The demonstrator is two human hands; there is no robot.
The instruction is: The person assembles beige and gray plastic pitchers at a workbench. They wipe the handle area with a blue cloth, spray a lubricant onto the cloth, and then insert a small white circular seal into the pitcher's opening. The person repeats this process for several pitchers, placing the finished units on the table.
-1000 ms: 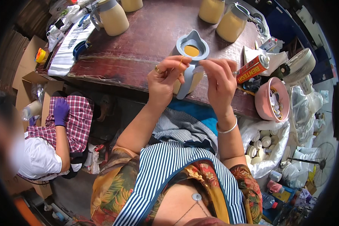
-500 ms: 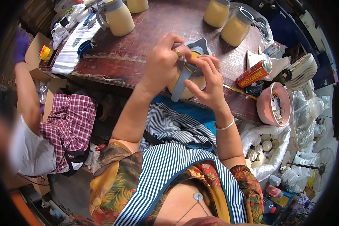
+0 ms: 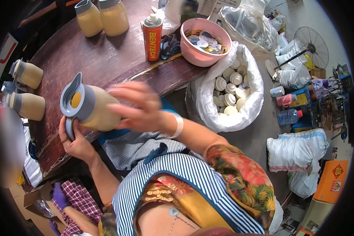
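A cream jug (image 3: 102, 112) with a grey collar, spout and handle is tilted above the table's near edge, its top toward the left. Something yellow-orange shows inside its mouth. My left hand (image 3: 78, 144) is closed around the grey handle from below. Over the right side of the jug's body is my right hand (image 3: 135, 105), blurred by motion, its fingers stretched out and apart. Nothing shows in that hand, and whether its fingertips touch the jug I cannot tell.
More cream jugs (image 3: 113, 20) stand on the dark red table (image 3: 63, 53). Right of them are an orange-red spray can (image 3: 152, 38), a pink bowl (image 3: 196, 59) of small parts and a white sack (image 3: 249, 112) of cream lids. A co-worker's purple-gloved hand (image 3: 59, 196) is at lower left.
The view has swung right. Both hands were at the jug's top and handle; now the left alone grips the handle, and the right has opened and shifted to the jug's side.
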